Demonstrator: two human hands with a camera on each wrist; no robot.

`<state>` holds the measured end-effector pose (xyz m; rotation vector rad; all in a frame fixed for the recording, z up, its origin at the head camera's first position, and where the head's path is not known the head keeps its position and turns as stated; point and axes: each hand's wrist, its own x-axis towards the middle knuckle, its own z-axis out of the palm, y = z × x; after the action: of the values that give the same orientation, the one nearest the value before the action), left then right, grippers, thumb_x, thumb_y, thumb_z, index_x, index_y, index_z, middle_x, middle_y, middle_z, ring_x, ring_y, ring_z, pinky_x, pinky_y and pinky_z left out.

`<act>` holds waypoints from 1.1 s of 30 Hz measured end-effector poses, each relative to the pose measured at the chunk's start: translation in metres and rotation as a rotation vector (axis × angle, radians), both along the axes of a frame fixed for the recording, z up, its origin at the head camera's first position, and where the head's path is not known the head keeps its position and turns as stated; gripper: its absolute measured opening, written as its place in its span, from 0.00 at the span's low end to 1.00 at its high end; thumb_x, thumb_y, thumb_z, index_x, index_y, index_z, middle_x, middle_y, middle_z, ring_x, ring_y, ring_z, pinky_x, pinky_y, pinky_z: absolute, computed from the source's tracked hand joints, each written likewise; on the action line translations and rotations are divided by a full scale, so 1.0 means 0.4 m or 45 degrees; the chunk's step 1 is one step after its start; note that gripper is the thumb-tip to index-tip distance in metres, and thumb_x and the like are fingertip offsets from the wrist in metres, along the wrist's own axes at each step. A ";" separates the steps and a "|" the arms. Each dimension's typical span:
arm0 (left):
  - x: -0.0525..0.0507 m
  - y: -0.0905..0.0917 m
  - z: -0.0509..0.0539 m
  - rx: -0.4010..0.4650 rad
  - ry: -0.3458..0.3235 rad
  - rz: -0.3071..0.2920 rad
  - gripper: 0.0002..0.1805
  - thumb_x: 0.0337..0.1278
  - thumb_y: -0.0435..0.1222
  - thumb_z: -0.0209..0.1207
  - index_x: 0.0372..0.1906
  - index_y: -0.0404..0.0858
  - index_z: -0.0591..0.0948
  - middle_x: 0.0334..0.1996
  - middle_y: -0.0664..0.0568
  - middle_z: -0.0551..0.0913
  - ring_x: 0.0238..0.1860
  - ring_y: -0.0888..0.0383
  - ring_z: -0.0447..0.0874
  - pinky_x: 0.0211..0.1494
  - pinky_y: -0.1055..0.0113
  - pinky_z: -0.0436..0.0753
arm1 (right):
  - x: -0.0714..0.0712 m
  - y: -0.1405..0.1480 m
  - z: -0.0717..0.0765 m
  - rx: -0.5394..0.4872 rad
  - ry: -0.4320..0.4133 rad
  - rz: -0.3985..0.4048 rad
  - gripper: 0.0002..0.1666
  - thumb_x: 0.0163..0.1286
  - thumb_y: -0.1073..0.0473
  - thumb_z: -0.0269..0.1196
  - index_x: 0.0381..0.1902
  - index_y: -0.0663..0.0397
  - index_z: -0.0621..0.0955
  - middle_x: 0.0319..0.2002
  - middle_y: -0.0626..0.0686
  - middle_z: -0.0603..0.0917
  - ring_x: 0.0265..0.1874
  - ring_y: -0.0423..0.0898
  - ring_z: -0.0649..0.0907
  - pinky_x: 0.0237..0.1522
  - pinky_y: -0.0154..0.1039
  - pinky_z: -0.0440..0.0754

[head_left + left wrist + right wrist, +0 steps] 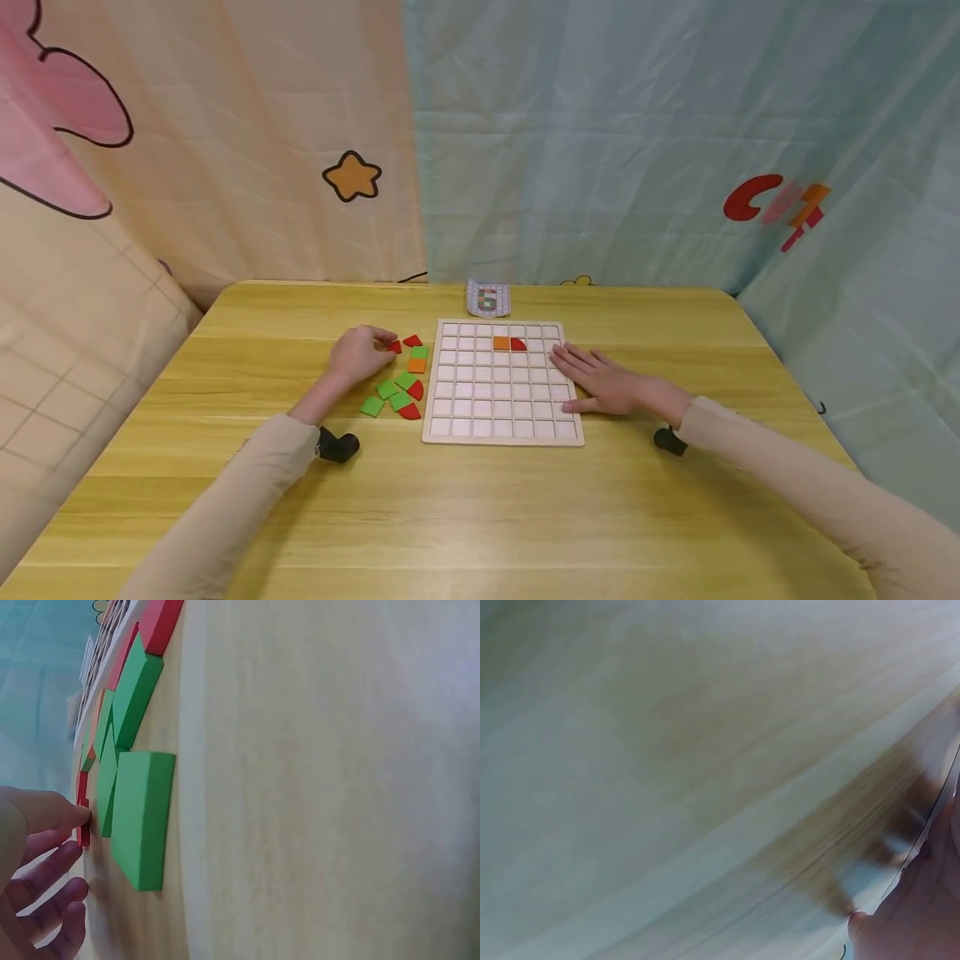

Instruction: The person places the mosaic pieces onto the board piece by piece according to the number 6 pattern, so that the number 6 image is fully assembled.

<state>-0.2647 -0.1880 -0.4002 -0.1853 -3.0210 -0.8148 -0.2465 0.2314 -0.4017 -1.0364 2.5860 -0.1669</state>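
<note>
Pinching a red piece [395,347] between thumb and finger, the left hand [357,355] sits left of a gridded board [474,408]; the right hand [606,387], fingers straight, rests on the board's right edge.

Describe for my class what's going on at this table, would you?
A person is working with flat coloured pieces and a gridded board. The left grip pinches a red piece beside the board, while the right grip lies spread on the board's right edge. An orange square and a red quarter-circle sit side by side in the grid. More green, red and orange pieces lie loose left of the board, and a small patterned card lies beyond its far edge.
</note>
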 end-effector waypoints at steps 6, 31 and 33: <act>-0.001 -0.001 -0.002 0.005 -0.026 0.024 0.21 0.56 0.42 0.64 0.52 0.36 0.83 0.52 0.41 0.83 0.56 0.43 0.79 0.50 0.52 0.77 | 0.001 0.001 -0.003 -0.014 -0.011 -0.001 0.51 0.71 0.36 0.50 0.77 0.56 0.42 0.78 0.57 0.39 0.76 0.58 0.40 0.71 0.64 0.41; -0.001 -0.004 -0.008 -0.048 0.104 0.013 0.18 0.54 0.44 0.66 0.46 0.38 0.86 0.40 0.46 0.88 0.42 0.50 0.84 0.34 0.66 0.75 | 0.000 0.003 -0.004 -0.019 0.010 0.010 0.52 0.71 0.34 0.49 0.77 0.56 0.42 0.78 0.57 0.40 0.76 0.58 0.41 0.71 0.64 0.41; 0.001 -0.004 -0.007 -0.046 0.117 0.012 0.18 0.53 0.44 0.66 0.46 0.38 0.86 0.40 0.45 0.88 0.41 0.50 0.84 0.32 0.68 0.74 | 0.000 0.004 -0.004 -0.035 0.013 0.016 0.51 0.71 0.35 0.50 0.77 0.57 0.43 0.78 0.59 0.40 0.76 0.59 0.42 0.71 0.65 0.42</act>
<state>-0.2643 -0.1896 -0.4030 -0.2025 -2.9493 -0.7303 -0.2465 0.2329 -0.4032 -1.0652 2.5927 -0.1951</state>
